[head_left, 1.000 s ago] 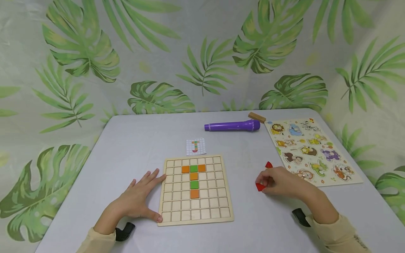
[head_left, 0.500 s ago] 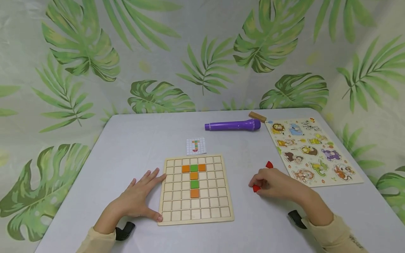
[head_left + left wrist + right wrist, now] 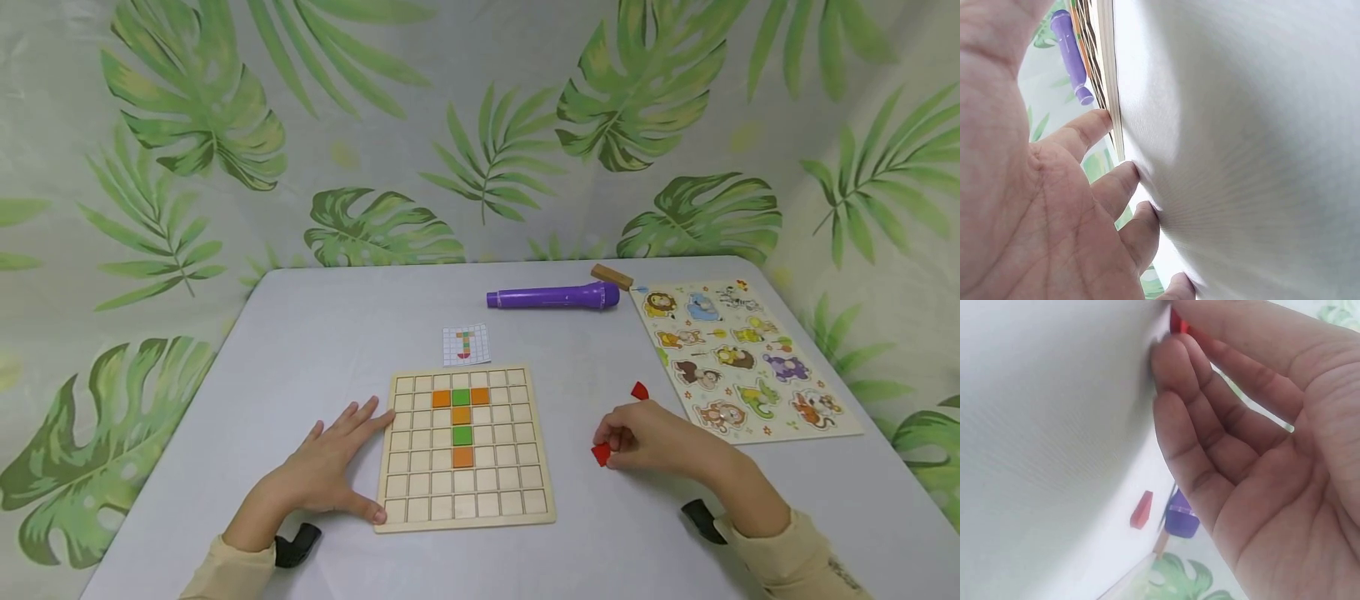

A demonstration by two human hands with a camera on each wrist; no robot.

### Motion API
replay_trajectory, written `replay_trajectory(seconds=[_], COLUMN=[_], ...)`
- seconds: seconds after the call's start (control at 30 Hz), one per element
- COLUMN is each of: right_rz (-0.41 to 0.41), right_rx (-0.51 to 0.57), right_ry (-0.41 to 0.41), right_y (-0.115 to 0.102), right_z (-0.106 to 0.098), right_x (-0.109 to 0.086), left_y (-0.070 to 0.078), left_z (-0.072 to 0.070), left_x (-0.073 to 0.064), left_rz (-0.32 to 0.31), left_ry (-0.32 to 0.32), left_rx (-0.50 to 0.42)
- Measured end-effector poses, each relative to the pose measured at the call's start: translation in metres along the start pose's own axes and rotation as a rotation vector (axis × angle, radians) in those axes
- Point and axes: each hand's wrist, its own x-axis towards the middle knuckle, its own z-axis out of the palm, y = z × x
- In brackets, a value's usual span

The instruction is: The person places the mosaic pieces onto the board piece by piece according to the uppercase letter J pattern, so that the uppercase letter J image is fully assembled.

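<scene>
A wooden grid board lies on the table, with orange and green square tiles set in its cells in a T-like pattern. Along the board's left edge my left hand rests with fingers spread; thumb and index finger touch the edge. To the right of the board, my right hand pinches a red quarter-round tile between thumb and fingers, low at the tabletop. Behind that hand lies a second red tile. A small paper card with a coloured grid pattern sits beyond the board.
A purple toy microphone lies at the back, beside a brown wooden block. On the right is an animal puzzle board. A leaf-print cloth hangs behind the table.
My right hand has shifted slightly left with the red tile, whose orientation between the fingers has changed. The left hand and the tiles on the board have stayed put.
</scene>
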Motion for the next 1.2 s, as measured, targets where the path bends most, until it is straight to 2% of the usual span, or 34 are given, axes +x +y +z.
replay_trajectory(seconds=[0.67, 0.9, 1.2], right_rz=[-0.091, -0.134, -0.237], right_rx=[-0.149, -0.200, -0.274], right_ry=[0.029, 0.022, -0.016], right_y=[-0.008, -0.031, -0.070], right_z=[0.010, 0.017, 0.034], right_x=[0.013, 0.026, 0.052], left_y=[0.001, 0.000, 0.000], left_z=[0.000, 0.000, -0.001], left_x=[0.001, 0.000, 0.000], left_rz=[-0.013, -0.007, 0.000], left_ry=[-0.002, -0.001, -0.003], left_rx=[0.019, 0.014, 0.026])
